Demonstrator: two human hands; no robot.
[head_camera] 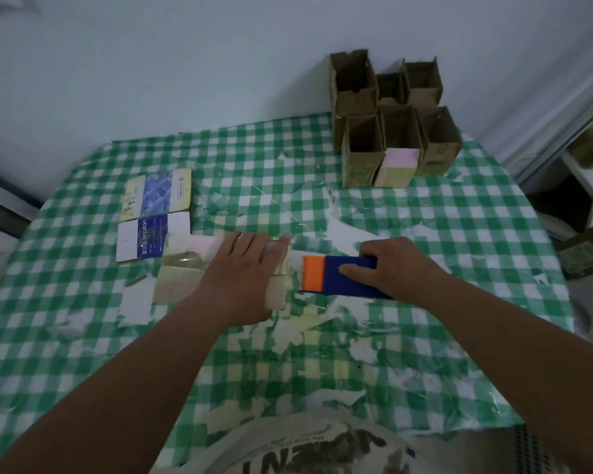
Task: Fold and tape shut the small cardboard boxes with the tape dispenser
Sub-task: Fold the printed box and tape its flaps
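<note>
My table [425, 234] wears a green-and-white checked cloth, its print torn and peeling in pale patches. At two o'clock stands a cluster of open cardboard boxes [396, 131]. At ten o'clock lie two flattened printed cartons [154, 217], side by side. At the centre lies a small cardboard box [182, 271] under my left hand, the blue-and-orange tape dispenser [336, 277] just beside it toward three o'clock.
</note>
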